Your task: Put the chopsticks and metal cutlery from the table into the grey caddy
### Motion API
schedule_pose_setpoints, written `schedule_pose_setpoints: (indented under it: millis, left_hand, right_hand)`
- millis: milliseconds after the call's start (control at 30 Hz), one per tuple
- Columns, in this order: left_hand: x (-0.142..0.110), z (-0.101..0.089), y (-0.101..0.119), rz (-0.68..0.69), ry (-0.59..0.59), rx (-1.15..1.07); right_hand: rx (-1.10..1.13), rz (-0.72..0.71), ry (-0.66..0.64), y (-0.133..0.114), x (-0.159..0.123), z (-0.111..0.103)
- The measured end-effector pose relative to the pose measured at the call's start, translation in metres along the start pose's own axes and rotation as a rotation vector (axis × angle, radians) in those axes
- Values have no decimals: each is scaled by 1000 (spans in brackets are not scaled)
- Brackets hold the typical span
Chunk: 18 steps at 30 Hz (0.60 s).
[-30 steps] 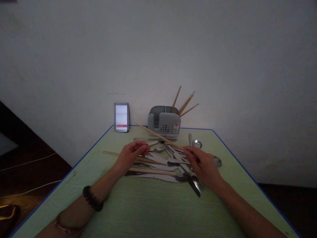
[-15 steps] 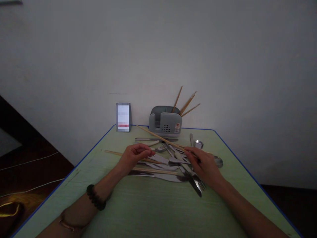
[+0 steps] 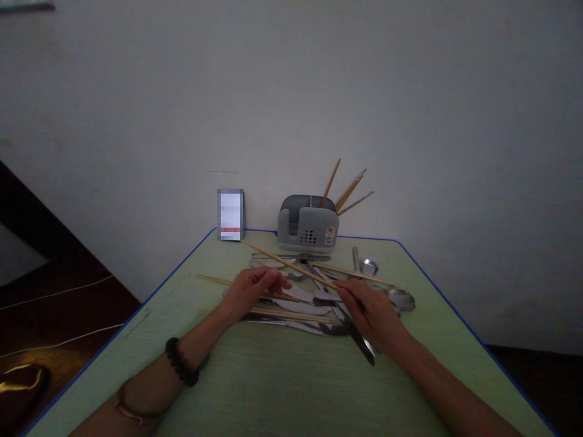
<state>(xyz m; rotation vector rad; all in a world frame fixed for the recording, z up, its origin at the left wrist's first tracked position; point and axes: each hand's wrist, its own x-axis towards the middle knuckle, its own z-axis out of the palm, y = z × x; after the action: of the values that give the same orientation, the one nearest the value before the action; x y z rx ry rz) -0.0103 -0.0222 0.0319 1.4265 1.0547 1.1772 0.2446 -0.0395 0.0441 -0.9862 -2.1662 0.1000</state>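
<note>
by the tabletop's [image 3: 273, 388] far left corner stands a phone [image 3: 230, 213]. then comes the left hand [image 3: 255, 290], over the left part of the cutlery [image 3: 303, 308], fingers loosely curled, tips a little apart, nothing to be seen in it. the chopstick [image 3: 296, 267] slants above the middle, one end toward the far edge. it should be light and stiff — wood, i'd guess, so not very slippery, though thin enough to roll between fingers. behind it, the holder [image 3: 316, 226] stands near the far edge. the right hand [image 3: 371, 312] pinches the chopstick toward its right end, thumb against fingers; taking it nearer the middle would likely steady that long free end. farther right, a spoon [image 3: 401, 298] lies toward the right edge.
</note>
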Motion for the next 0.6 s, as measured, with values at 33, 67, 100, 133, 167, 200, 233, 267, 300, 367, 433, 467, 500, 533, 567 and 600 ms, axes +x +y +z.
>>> schedule_pose_setpoints:
  millis: [33, 67, 100, 133, 167, 200, 233, 267, 300, 367, 433, 467, 500, 533, 567, 600]
  left_hand:
    - [0, 0, 0, 9, 6, 7]
    - [1, 1, 0, 16, 15, 5]
    - [1, 1, -1, 23, 27, -6]
    - [1, 1, -1, 29, 39, -24]
    - [1, 2, -2, 33, 48, -49]
    - [1, 2, -3, 34, 58, -83]
    - [1, 3, -3, 28, 69, -123]
    - [1, 3, -4, 19, 80, -164]
    - [2, 4, -4, 7, 92, -206]
    - [2, 5, -4, -19, 130, -296]
    - [4, 5, -2, -37, 184, -386]
    - [4, 4, -1, -42, 214, -423]
    - [5, 4, 0, -47, 240, -449]
    - [5, 3, 1, -53, 257, -463]
    - [6, 3, 1, -58, 262, -467]
    - [5, 2, 1, -63, 255, -464]
  right_hand:
    - [-5, -14, -10, -2, 0, 0]
    - [-9, -25, -19, -4, 0, 1]
    - [-13, -36, -29, -6, -1, 1]
    - [-15, -45, -40, -7, -1, 2]
    - [-17, -51, -45, -7, -1, 2]
    - [-17, -56, -48, -7, -2, 3]
    - [-17, -62, -52, -7, -2, 3]
    - [-19, -68, -54, -7, -2, 3]
    - [-23, -75, -58, -7, -2, 4]
    - [-27, -83, -74, -7, -3, 4]
    - [-11, -68, -91, -8, -3, 4]
    - [2, -50, -91, -8, -3, 4]
    - [15, -31, -80, -8, -3, 4]
    - [23, -12, -54, -8, -3, 4]
    - [26, 3, -25, -7, -3, 4]
    - [27, 11, 4, -7, -3, 5]
